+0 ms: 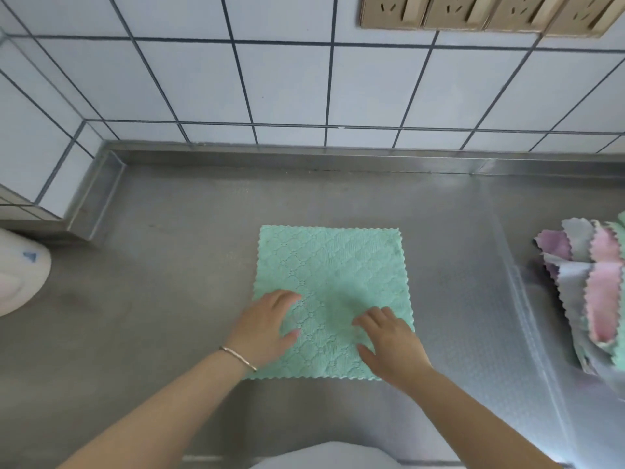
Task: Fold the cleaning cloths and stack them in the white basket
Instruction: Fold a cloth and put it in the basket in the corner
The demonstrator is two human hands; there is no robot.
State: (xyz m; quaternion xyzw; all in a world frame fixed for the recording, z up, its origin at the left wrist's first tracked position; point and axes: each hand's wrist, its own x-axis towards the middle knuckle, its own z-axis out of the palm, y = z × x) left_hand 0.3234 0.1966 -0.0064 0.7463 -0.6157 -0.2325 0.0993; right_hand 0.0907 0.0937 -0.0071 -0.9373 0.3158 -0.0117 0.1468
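Both hands, left (267, 324) and right (389, 343), rest flat with fingers spread on the green cloth (333, 275) (its near half). It lies unfolded on the steel counter (162, 299). More cloths (590, 292) are heaped at far right.

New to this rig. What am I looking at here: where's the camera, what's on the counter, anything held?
There is no robot here, only a person's two bare hands. The single picture comes from a wide-angle camera worn on the head, looking down. A mint-green square quilted cleaning cloth lies flat and unfolded on the stainless-steel counter. The left hand and right hand rest on its near part, fingers loosely spread; neither has a grip on anything. At the right edge sits a pile of pink, purple and grey cloths. A white rounded object shows far left; whether it is the basket is unclear.
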